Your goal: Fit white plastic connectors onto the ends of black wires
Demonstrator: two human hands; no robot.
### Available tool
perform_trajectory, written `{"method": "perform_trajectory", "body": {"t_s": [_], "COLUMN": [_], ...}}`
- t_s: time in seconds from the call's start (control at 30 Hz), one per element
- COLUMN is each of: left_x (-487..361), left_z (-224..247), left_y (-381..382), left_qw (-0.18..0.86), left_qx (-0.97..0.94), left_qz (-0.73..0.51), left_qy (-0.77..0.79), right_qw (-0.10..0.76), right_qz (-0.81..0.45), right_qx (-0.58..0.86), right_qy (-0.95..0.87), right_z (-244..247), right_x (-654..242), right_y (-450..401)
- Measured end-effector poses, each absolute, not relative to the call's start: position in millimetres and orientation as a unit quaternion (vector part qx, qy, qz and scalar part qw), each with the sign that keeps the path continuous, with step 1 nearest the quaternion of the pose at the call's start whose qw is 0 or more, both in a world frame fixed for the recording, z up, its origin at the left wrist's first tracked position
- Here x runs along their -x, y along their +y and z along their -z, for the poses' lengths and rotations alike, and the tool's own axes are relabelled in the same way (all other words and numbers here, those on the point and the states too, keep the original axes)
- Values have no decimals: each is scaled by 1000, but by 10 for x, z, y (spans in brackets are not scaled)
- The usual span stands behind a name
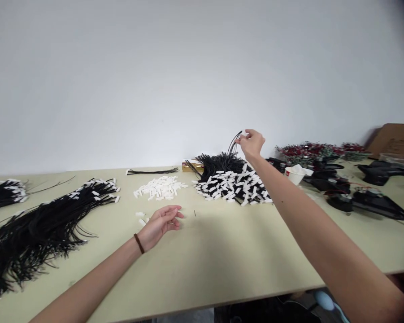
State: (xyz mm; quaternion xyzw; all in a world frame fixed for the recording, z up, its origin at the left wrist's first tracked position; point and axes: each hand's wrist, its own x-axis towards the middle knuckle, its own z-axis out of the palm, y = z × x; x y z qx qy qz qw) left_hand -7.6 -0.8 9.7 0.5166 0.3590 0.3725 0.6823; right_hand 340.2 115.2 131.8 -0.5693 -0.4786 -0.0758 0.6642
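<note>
High above the heap of black wire leads with white connectors (233,186), my right hand (251,144) pinches a bundle of thin black wires (233,140) by its white end. The wires hang down to the left of the fingers. My left hand (160,224) hovers over the table, palm turned inward, fingers loosely curled and apart, with nothing in it. Close to its wrist lie a few white connector housings (142,221). Behind it is a pile of loose white connector housings (161,187). A short dark piece of wire (194,213) lies just right of the left fingertips.
A long stack of black wire harnesses (50,224) covers the table's left. One bundle (153,171) lies along the wall near a gold box (192,167). To the right are a paper cup (294,175), black plastic parts (373,202), red-and-green wire bundles (309,152) and a cardboard box (395,139).
</note>
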Motion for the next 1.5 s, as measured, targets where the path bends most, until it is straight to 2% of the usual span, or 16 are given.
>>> {"method": "perform_trajectory", "body": {"t_s": [0.1, 0.17, 0.37, 0.67, 0.9, 1.1, 1.23, 1.33, 1.5], "left_x": [79, 81, 78, 87, 89, 87, 90, 99, 150], "left_z": [-94, -96, -99, -80, -75, -69, -65, -57, -17], "left_y": [-5, -5, -6, 15, 23, 25, 41, 65, 184], "left_qw": [684, 685, 686, 681, 682, 682, 667, 630, 507], "left_qx": [-516, -518, -525, -530, -526, -529, -531, -538, -567], "left_qz": [-370, -369, -367, -365, -375, -377, -398, -431, -488], "left_qy": [358, 356, 346, 348, 344, 336, 339, 358, 428], "right_qw": [711, 687, 368, 140, 29, -13, -9, 30, 169], "right_qz": [51, 58, 129, 114, 118, 131, 159, 202, 269], "right_qx": [564, 569, 689, 679, 670, 663, 663, 656, 618], "right_qy": [-417, -449, -611, -712, -733, -737, -732, -726, -719], "right_z": [-1406, -1399, -1019, -859, -886, -917, -890, -908, -889], "right_x": [-3422, -3442, -3539, -3569, -3527, -3482, -3390, -3288, -3000], "right_y": [1216, 1222, 1111, 1005, 901, 825, 752, 687, 588]}}
